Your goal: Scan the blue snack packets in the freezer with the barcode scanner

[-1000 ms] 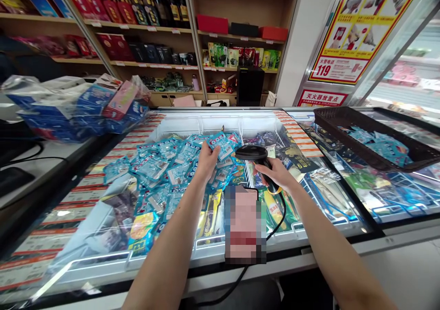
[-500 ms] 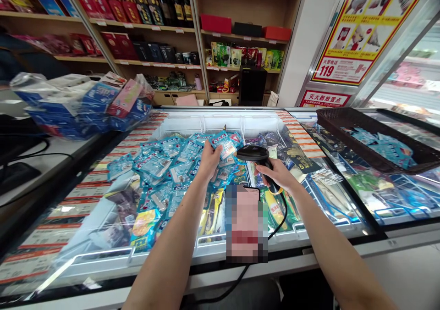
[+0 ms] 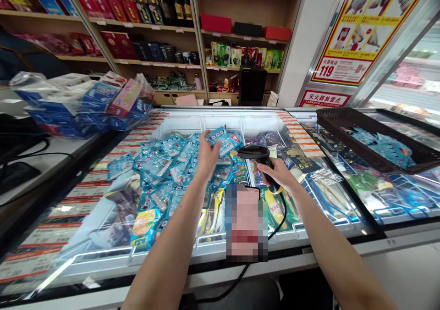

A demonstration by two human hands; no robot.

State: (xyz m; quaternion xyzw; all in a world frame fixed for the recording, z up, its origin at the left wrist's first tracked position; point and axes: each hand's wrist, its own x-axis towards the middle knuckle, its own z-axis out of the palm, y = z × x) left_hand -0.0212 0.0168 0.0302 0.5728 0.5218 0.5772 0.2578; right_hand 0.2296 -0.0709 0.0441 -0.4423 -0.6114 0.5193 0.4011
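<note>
My left hand (image 3: 208,156) is over the pile of light-blue packets (image 3: 154,165), thumb and fingers apart. Just beyond its fingertips one blue packet (image 3: 225,144) lies on the pile, its pale label side up. My fingers are at its near edge and do not close round it. In my right hand (image 3: 277,172) is a black barcode scanner (image 3: 254,152), gripped by the handle, its head pointing left toward that packet. The scanner's cable runs down past a phone (image 3: 244,223), whose screen is blurred out.
Beneath the packets is a glass-topped freezer (image 3: 85,236) with wire baskets and bagged ice pops. At right, a brown basket (image 3: 364,152) holds several blue packets. Plastic-wrapped boxes (image 3: 82,103) stand at left. Stocked shelves (image 3: 154,25) line the back.
My left fingers have spread and moved slightly forward and left from the packet they held. That packet now lies flatter and turned. The scanner has hardly moved.
</note>
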